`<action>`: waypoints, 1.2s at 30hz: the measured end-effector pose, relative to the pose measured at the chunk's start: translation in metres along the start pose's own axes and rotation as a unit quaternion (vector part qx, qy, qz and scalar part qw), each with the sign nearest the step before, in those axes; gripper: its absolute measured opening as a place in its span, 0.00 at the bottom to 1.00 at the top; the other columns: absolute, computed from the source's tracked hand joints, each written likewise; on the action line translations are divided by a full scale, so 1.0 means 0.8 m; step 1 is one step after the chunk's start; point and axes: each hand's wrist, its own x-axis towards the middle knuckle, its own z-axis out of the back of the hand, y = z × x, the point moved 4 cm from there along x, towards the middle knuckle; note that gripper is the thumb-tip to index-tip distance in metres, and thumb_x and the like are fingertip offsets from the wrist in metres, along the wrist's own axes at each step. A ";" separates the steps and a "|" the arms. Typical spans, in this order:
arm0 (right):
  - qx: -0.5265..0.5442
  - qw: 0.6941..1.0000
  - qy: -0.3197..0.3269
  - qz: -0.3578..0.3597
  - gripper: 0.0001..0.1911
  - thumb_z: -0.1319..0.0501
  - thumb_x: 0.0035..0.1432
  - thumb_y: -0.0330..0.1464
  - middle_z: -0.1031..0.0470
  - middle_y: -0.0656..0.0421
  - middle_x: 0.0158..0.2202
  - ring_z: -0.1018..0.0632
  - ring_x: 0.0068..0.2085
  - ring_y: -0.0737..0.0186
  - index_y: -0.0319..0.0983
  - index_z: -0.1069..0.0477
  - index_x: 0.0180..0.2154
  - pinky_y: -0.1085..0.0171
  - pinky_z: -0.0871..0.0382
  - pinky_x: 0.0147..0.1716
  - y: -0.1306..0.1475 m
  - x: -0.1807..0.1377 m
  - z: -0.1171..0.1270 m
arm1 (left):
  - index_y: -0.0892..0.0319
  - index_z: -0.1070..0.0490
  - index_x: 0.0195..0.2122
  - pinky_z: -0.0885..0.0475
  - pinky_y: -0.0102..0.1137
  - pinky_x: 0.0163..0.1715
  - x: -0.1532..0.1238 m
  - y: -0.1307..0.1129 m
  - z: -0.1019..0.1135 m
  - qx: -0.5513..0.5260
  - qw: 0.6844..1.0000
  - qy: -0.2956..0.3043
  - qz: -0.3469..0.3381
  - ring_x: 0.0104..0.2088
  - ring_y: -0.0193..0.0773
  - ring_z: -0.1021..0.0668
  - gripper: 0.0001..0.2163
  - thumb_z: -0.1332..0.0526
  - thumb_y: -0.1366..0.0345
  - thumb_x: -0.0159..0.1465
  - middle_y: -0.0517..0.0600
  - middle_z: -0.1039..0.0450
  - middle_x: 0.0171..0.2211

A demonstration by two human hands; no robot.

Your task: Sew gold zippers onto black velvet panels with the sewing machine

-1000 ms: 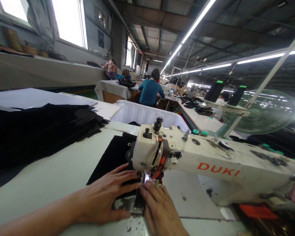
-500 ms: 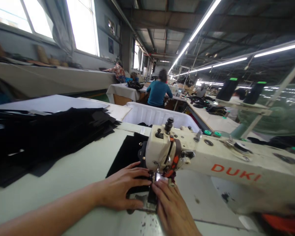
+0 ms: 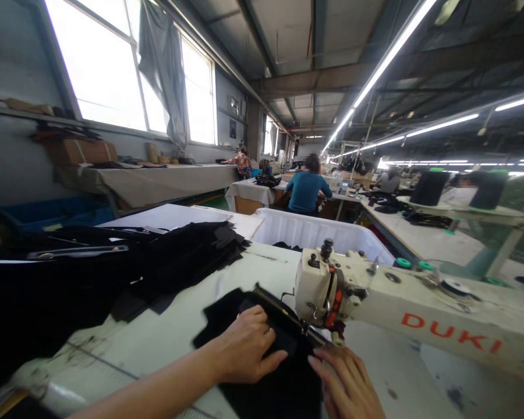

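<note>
The black cloth piece [image 3: 283,387] lies on the desk [image 3: 157,343] near its front edge, with its far end tucked in under the head of the white sewing machine [image 3: 419,302]. The left hand [image 3: 248,343] lies palm down on the cloth, fingers stretched out and pressing flat, clasping nothing. The right hand [image 3: 351,381] rests just beside it toward the front right, also flat, with the fingertips on the cloth close below the needle area. Both hands are spread rather than gripping. A dark strip with a pale edge [image 3: 283,314] runs slantwise from the left hand toward the foot; whether it is a zip or a folded hem cannot be told.

This looks like the step of squaring the piece up at the foot, hands steadying it on either side of the seam line. Guiding it further would call for even pressure from both palms, the edge kept straight, and fingertips held clear of the needle.

Toward the left edge of the desk sits a heap of black cut pieces [image 3: 179,256]. Beyond the far edge stands a white bin [image 3: 314,230], and further back a person in a teal top [image 3: 308,192] sits at another bench
</note>
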 end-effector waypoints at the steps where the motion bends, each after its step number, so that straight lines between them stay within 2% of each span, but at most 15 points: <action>1: -0.012 1.000 -0.009 0.016 0.23 0.48 0.60 0.20 0.21 0.58 0.47 0.22 0.48 0.59 0.41 0.28 0.53 0.58 0.31 0.51 0.010 0.006 0.001 | 0.57 0.24 0.33 0.28 0.37 0.44 -0.009 0.009 0.004 0.011 1.000 0.000 0.013 0.32 0.41 0.21 0.15 0.45 0.54 0.68 0.49 0.23 0.26; 3: -0.040 0.998 -0.019 0.046 0.17 0.49 0.68 0.27 0.20 0.59 0.47 0.21 0.46 0.62 0.42 0.27 0.52 0.62 0.30 0.48 0.030 0.014 -0.002 | 0.55 0.24 0.33 0.28 0.34 0.42 -0.029 0.052 0.021 0.045 0.996 -0.018 0.074 0.32 0.37 0.22 0.14 0.46 0.58 0.71 0.46 0.24 0.27; 5: -0.064 0.994 -0.021 0.081 0.15 0.48 0.71 0.38 0.20 0.60 0.48 0.20 0.46 0.63 0.44 0.26 0.52 0.64 0.28 0.44 0.044 0.012 -0.007 | 0.59 0.27 0.45 0.30 0.41 0.50 -0.056 0.122 0.048 0.096 0.976 -0.065 0.186 0.45 0.42 0.23 0.10 0.45 0.61 0.71 0.51 0.24 0.42; 7: -0.074 0.990 -0.004 0.121 0.17 0.47 0.71 0.43 0.20 0.62 0.48 0.19 0.46 0.64 0.46 0.27 0.53 0.66 0.27 0.42 0.045 -0.002 -0.009 | 0.61 0.30 0.49 0.30 0.46 0.50 -0.086 0.198 0.077 0.141 0.939 -0.089 0.301 0.50 0.46 0.25 0.11 0.41 0.61 0.70 0.55 0.28 0.51; 10: -0.060 0.984 0.061 0.155 0.16 0.44 0.70 0.41 0.22 0.65 0.52 0.20 0.49 0.65 0.48 0.29 0.56 0.68 0.25 0.44 0.024 -0.031 0.000 | 0.62 0.28 0.46 0.25 0.43 0.43 -0.126 0.287 0.100 0.163 0.902 -0.050 0.396 0.43 0.44 0.22 0.11 0.38 0.60 0.68 0.53 0.26 0.45; 13: -0.028 0.984 0.104 0.139 0.18 0.41 0.68 0.40 0.24 0.66 0.54 0.21 0.52 0.65 0.49 0.31 0.57 0.68 0.25 0.48 -0.002 -0.046 0.021 | 0.62 0.27 0.42 0.25 0.41 0.42 -0.145 0.325 0.103 0.154 0.908 -0.004 0.391 0.41 0.41 0.22 0.10 0.38 0.60 0.68 0.51 0.25 0.40; 17: 0.010 0.987 0.142 0.072 0.25 0.39 0.65 0.39 0.27 0.62 0.57 0.23 0.55 0.62 0.46 0.36 0.62 0.67 0.26 0.51 -0.011 -0.039 0.028 | 0.62 0.27 0.40 0.25 0.39 0.40 -0.153 0.330 0.120 0.151 0.912 -0.005 0.382 0.37 0.40 0.21 0.09 0.39 0.60 0.69 0.49 0.25 0.37; 20: 0.012 0.987 0.158 0.028 0.28 0.37 0.63 0.38 0.30 0.58 0.60 0.24 0.56 0.57 0.45 0.36 0.63 0.62 0.25 0.49 -0.002 -0.028 0.017 | 0.63 0.28 0.38 0.26 0.37 0.37 -0.150 0.313 0.149 0.166 0.909 -0.046 0.379 0.36 0.40 0.23 0.10 0.42 0.60 0.71 0.48 0.27 0.37; 23: 0.040 0.979 0.201 0.003 0.24 0.37 0.63 0.37 0.30 0.58 0.60 0.25 0.57 0.53 0.46 0.33 0.60 0.57 0.25 0.51 0.011 -0.016 0.012 | 0.63 0.30 0.38 0.29 0.34 0.33 -0.130 0.267 0.153 0.157 0.925 -0.066 0.340 0.32 0.38 0.25 0.12 0.49 0.64 0.73 0.50 0.30 0.38; 25: 0.078 0.964 0.253 -0.023 0.23 0.40 0.65 0.38 0.33 0.59 0.62 0.28 0.60 0.51 0.46 0.34 0.61 0.52 0.27 0.55 0.019 -0.010 0.017 | 0.62 0.30 0.33 0.31 0.33 0.31 -0.107 0.213 0.125 0.110 0.952 -0.037 0.282 0.29 0.38 0.25 0.14 0.52 0.66 0.71 0.50 0.32 0.36; 27: 0.121 0.943 0.301 -0.074 0.22 0.44 0.68 0.40 0.36 0.61 0.64 0.32 0.63 0.51 0.47 0.36 0.62 0.45 0.34 0.60 0.026 -0.003 0.026 | 0.59 0.30 0.26 0.31 0.31 0.31 -0.083 0.141 0.080 0.028 0.978 0.023 0.203 0.27 0.37 0.24 0.13 0.48 0.66 0.67 0.48 0.32 0.30; 29: 0.156 0.923 0.325 -0.137 0.21 0.47 0.70 0.41 0.39 0.63 0.66 0.36 0.66 0.53 0.49 0.37 0.63 0.43 0.42 0.64 0.030 0.001 0.034 | 0.57 0.30 0.24 0.29 0.28 0.33 -0.067 0.061 0.035 -0.056 0.987 0.069 0.134 0.28 0.35 0.23 0.12 0.46 0.67 0.65 0.47 0.30 0.29; 31: 0.177 0.909 0.332 -0.180 0.21 0.48 0.71 0.42 0.39 0.64 0.66 0.38 0.67 0.56 0.51 0.37 0.62 0.42 0.47 0.66 0.034 0.004 0.039 | 0.57 0.30 0.25 0.28 0.26 0.34 -0.058 -0.008 0.002 -0.111 0.985 0.081 0.106 0.30 0.35 0.22 0.11 0.47 0.69 0.65 0.47 0.28 0.30; 33: 0.184 0.902 0.337 -0.198 0.20 0.48 0.71 0.41 0.37 0.63 0.65 0.37 0.66 0.56 0.50 0.36 0.62 0.42 0.49 0.66 0.037 0.007 0.040 | 0.57 0.32 0.27 0.27 0.27 0.33 -0.053 -0.055 -0.020 -0.210 0.965 0.100 0.118 0.32 0.36 0.21 0.11 0.48 0.67 0.66 0.49 0.26 0.32; 36: 0.177 0.903 0.323 -0.221 0.17 0.48 0.71 0.37 0.31 0.60 0.62 0.34 0.64 0.54 0.48 0.31 0.57 0.42 0.47 0.66 0.040 0.012 0.040 | 0.58 0.35 0.32 0.30 0.26 0.19 -0.053 -0.080 -0.042 -0.421 0.867 0.180 0.195 0.23 0.38 0.20 0.16 0.53 0.56 0.71 0.50 0.25 0.27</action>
